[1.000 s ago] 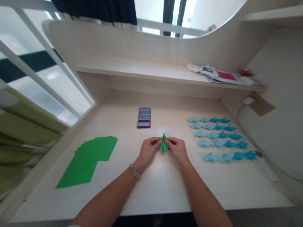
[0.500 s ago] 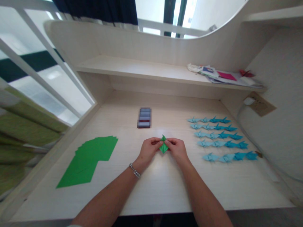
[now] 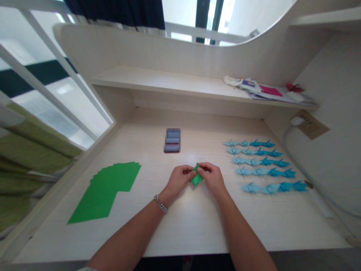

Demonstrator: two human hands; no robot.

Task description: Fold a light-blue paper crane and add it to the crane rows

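Note:
A small folded green paper piece (image 3: 196, 178) is held just above the pale wooden desk (image 3: 186, 222), between both hands. My left hand (image 3: 179, 178), with a bracelet at the wrist, pinches its left side. My right hand (image 3: 212, 176) pinches its top and right side, fingers curled over it. Most of the paper is hidden by the fingers; only a lower corner shows.
A fanned stack of green paper sheets (image 3: 108, 188) lies at the left. Several blue paper cranes (image 3: 263, 165) stand in rows at the right. A small dark blurred object (image 3: 172, 140) lies behind the hands. Papers (image 3: 265, 91) rest on the shelf; a white cable (image 3: 304, 169) runs along the right wall.
The green piece's upright point has been folded or turned down, so it now lies lower and tilted between the fingers. My right hand has shifted slightly over its top.

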